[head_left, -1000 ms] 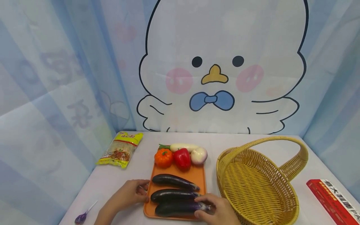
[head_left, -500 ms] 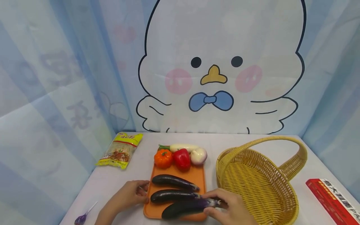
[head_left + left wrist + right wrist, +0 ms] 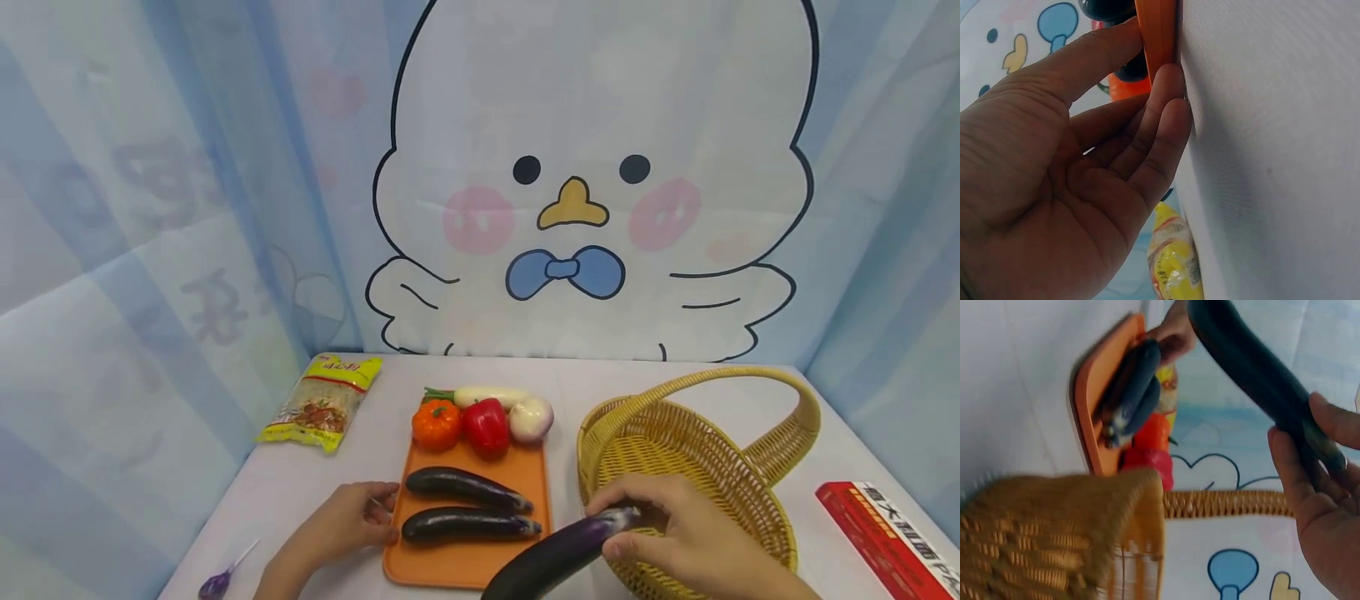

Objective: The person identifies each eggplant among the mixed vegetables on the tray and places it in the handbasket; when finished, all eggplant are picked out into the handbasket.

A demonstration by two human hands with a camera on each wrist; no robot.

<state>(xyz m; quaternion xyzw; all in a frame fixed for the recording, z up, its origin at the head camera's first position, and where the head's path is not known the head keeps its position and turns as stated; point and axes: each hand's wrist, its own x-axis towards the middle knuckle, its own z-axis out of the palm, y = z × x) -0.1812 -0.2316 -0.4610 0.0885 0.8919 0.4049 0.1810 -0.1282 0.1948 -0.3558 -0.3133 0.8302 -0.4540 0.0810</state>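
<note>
My right hand [image 3: 678,533] pinches a dark purple eggplant [image 3: 555,557] by its stem end, holding it up between the tray and the basket. In the right wrist view the eggplant [image 3: 1260,369] slants away from my fingertips. My left hand [image 3: 341,529] holds the left edge of the orange tray [image 3: 442,571]; the left wrist view has thumb and fingertips at its rim [image 3: 1159,31]. Two eggplants lie on the tray, an upper one [image 3: 465,485] and a lower one [image 3: 465,524]. Behind them sit an orange pumpkin [image 3: 437,425], a red bell pepper [image 3: 486,425], a white-purple turnip [image 3: 531,419] and a white radish [image 3: 487,396].
A woven wicker basket [image 3: 776,517] with a tall handle stands right of the tray, partly behind my right hand. A yellow food packet [image 3: 322,400] lies at back left, a purple-wrapped lollipop [image 3: 217,583] at front left, and a red box [image 3: 877,533] at far right.
My right hand has lifted the nearest eggplant off the tray and carried it rightward, to the front of the basket. My left hand has stayed at the tray's edge.
</note>
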